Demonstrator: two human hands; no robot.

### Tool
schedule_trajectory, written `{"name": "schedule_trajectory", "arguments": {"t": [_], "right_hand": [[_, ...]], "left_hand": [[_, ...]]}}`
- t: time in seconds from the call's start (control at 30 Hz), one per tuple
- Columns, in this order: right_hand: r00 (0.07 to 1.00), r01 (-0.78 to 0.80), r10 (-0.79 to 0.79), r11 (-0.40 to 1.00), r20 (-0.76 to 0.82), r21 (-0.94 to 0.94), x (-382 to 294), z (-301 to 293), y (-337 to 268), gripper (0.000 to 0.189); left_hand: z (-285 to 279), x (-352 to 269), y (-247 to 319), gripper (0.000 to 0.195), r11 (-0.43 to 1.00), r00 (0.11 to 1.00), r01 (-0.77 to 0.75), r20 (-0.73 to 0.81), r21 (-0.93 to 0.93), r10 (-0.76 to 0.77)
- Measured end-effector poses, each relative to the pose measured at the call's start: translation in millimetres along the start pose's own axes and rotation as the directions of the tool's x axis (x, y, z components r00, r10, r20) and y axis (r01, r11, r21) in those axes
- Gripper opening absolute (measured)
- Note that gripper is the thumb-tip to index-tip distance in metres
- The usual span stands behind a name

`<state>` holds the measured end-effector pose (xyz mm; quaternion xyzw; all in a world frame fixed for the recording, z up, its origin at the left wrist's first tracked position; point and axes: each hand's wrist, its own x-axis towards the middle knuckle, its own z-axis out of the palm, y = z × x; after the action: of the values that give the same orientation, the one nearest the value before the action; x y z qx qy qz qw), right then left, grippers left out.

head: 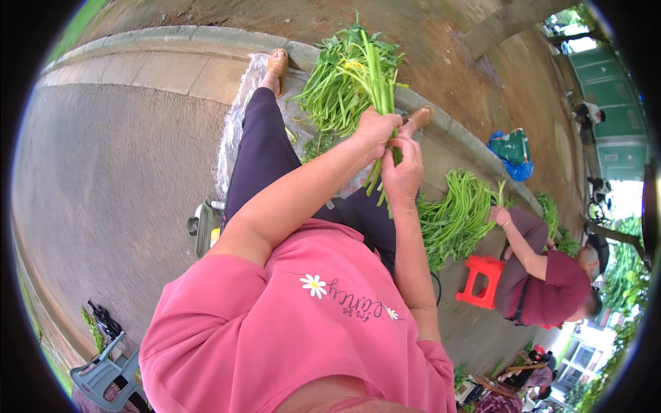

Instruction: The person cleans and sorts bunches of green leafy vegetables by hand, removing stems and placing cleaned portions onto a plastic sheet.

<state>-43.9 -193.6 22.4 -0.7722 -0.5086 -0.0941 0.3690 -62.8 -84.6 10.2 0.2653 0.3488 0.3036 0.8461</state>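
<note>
My left hand (378,131) grips a bunch of long-stemmed leafy greens (379,77), held out over the space between my feet. Just below it, my right hand (403,168) closes around the same stems, and their cut ends stick out beneath both hands. Beyond the bunch lies a heap of the same kind of greens (330,95), leaves towards the curb. The heap rests on a clear plastic sheet (235,126) spread on the ground. Some smaller loose leaves (316,148) lie at the near side of the heap. My fingertips are partly hidden by the stems.
A concrete curb (222,38) runs past my feet. To the right, another person (555,279) handles a second pile of greens (454,217) beside a red plastic stool (480,281). Blue and green bags (512,152) lie by the curb. A grey-blue chair (106,377) stands behind left.
</note>
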Motion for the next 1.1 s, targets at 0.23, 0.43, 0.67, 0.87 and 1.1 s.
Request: {"name": "schedule_trajectory", "arguments": {"t": [0.23,0.43,0.67,0.87,1.1], "right_hand": [[0.997,-0.07,0.07,0.998,0.021,-0.008,-1.3,-7.3,0.8,0.021],[0.999,0.037,-0.035,0.994,0.024,-0.103,1.1,-5.7,-1.5,0.02],[0.987,0.16,-0.157,0.97,0.032,-0.182,-3.2,-4.2,1.6,0.014],[0.988,0.149,-0.154,0.979,-0.026,-0.136,-7.8,-4.0,13.2,0.012],[0.993,0.108,-0.113,0.988,-0.043,-0.109,-12.0,-5.7,5.6,0.015]], "left_hand": [[1.5,-4.4,7.3,0.004,0.99,0.986,0.138,0.09,0.036,-0.141],[-4.3,3.6,7.4,0.006,0.986,0.985,0.166,0.055,0.001,-0.165],[-12.3,7.2,2.8,0.009,0.978,0.976,0.205,0.076,-0.025,-0.202],[-20.7,17.8,-6.2,0.006,0.966,0.959,0.256,0.134,-0.039,-0.249],[-31.1,14.0,-0.8,0.011,0.972,0.969,0.235,0.088,-0.018,-0.233]]}}
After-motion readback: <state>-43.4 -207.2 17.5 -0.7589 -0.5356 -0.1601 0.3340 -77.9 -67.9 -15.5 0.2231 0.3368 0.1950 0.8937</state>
